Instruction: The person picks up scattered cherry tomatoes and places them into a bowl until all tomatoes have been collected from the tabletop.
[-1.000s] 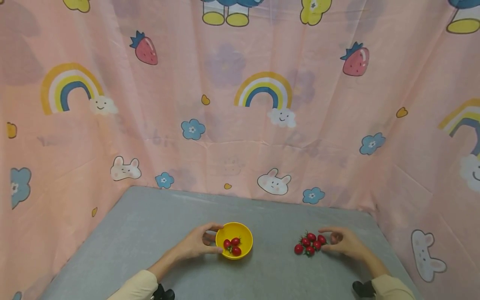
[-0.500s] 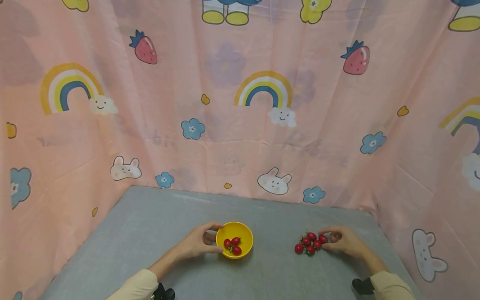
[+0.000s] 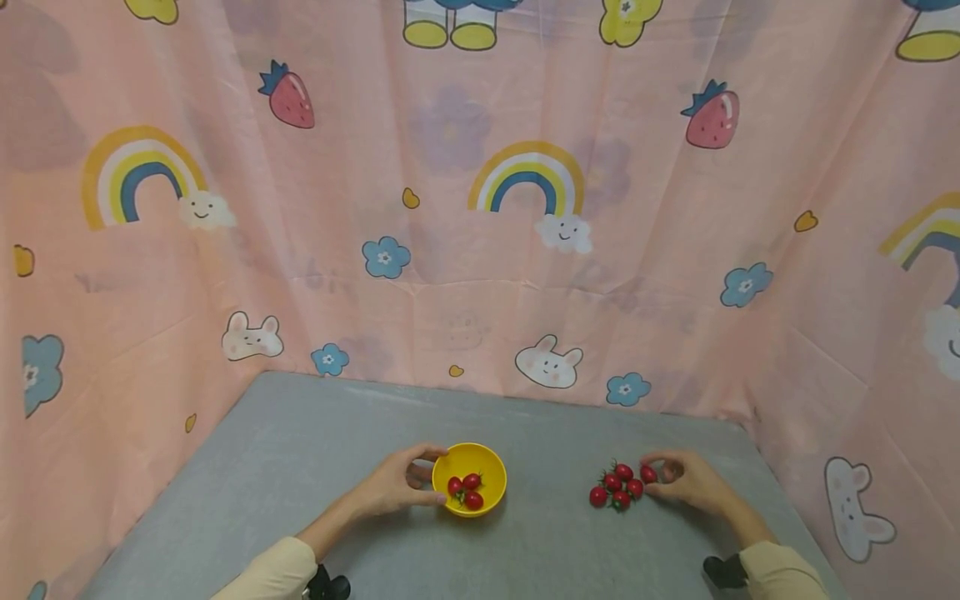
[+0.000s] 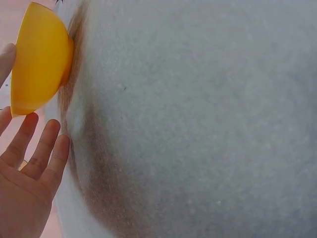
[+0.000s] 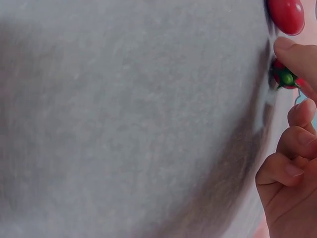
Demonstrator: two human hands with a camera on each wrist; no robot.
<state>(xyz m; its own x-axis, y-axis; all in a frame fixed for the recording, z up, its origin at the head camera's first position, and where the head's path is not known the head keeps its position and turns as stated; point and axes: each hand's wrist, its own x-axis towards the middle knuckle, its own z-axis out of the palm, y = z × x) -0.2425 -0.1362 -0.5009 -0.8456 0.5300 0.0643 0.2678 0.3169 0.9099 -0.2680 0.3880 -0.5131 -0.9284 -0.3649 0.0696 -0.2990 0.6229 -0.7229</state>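
Note:
My left hand (image 3: 392, 485) steadies a small yellow bowl (image 3: 489, 467), thumb and index finger at its left rim. Inside the bowl lie 3 red cherry tomatoes (image 3: 472, 482). The left wrist view has the bowl's outer wall (image 4: 42, 59) from the side, with the other fingers spread below it. On the right, my right hand (image 3: 696, 483) pinches a cherry tomato (image 3: 648, 473) between thumb and index finger, its remaining fingers curled in. Several more cherry tomatoes (image 3: 612, 482) with green stems sit in a cluster right beside it. In the right wrist view the thumb partly hides the pinched cherry tomato (image 5: 285, 78).
A grey tabletop (image 3: 547, 533) carries everything. Behind it and along both sides hangs a pink curtain (image 3: 420, 317) printed with rainbows, rabbits and flowers. Each wrist wears a black device, such as the one at the right sleeve (image 3: 783, 571).
My right thumb and index finger have closed on the rightmost cherry tomato and shifted it slightly right and away from the cluster. The left hand and the bowl have stayed in place.

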